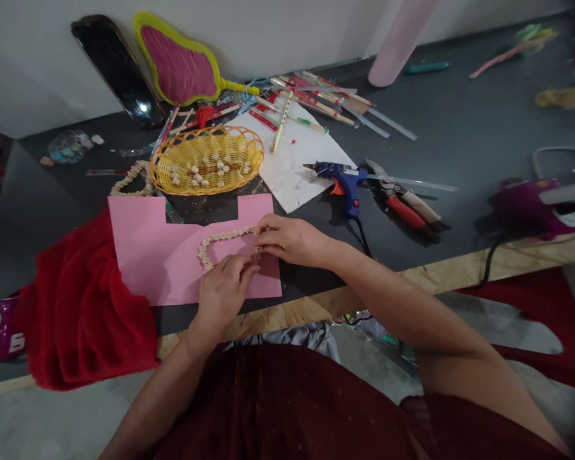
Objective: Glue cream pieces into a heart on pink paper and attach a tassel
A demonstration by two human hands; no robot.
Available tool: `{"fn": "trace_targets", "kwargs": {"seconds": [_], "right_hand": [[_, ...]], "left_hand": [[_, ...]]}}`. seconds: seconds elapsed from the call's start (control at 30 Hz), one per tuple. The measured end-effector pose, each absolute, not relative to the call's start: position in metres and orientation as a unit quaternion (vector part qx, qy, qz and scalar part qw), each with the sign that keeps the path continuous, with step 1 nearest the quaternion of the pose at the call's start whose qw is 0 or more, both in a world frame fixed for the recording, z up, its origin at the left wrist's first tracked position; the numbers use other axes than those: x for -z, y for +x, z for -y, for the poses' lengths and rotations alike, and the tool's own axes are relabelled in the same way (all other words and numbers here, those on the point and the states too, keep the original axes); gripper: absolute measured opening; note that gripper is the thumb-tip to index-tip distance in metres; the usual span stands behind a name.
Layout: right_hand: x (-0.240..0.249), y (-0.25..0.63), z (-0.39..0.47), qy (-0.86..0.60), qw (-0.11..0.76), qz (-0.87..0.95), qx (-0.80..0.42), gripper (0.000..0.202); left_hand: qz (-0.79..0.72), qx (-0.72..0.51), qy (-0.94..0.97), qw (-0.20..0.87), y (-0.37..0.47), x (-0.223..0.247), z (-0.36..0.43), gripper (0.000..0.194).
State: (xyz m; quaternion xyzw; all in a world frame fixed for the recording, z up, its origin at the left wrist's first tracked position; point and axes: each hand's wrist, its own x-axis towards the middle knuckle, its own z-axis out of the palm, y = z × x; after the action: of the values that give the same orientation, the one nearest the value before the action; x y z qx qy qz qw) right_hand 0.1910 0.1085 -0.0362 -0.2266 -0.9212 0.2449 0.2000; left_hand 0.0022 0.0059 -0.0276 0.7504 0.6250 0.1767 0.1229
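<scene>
Because the desk (460,115) is cluttered, the pink sheet (148,255) probably serves me as plain backing; on it, my right fingers (271,222) pinch the pale strand (227,235), likely steadying its curve, my left fingers (229,266) beside them, gripping or not I cannot tell

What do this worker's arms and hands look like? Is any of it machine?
No machine parts or cables show: the left hand and right hand are human, without gloves. No sleeves cover the left forearm or right forearm. A dark red garment covers the body.
</scene>
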Motion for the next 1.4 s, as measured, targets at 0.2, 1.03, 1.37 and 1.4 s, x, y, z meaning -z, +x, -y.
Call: {"fn": "trace_targets", "kwargs": {"seconds": [0.2,1.03,1.37,1.4], "right_hand": [[0.036,0.191,-0.108,-0.229,0.201,0.921,-0.244,0.017],[0.037,0.192,-0.107,-0.229,0.219,0.916,-0.245,0.019],[0.035,0.191,-0.107,-0.229,0.214,0.917,-0.247,0.020],[0.035,0.191,-0.107,-0.230,0.215,0.917,-0.246,0.019]], "left_hand": [[-0.629,-0.174,0.749,0.120,0.003,0.025,-0.006,0.020],[-0.609,-0.153,0.769,0.121,0.003,0.020,-0.007,0.019],[-0.618,-0.147,0.764,0.112,0.000,0.019,-0.006,0.019],[-0.618,-0.146,0.764,0.110,0.000,0.019,-0.007,0.019]]}}
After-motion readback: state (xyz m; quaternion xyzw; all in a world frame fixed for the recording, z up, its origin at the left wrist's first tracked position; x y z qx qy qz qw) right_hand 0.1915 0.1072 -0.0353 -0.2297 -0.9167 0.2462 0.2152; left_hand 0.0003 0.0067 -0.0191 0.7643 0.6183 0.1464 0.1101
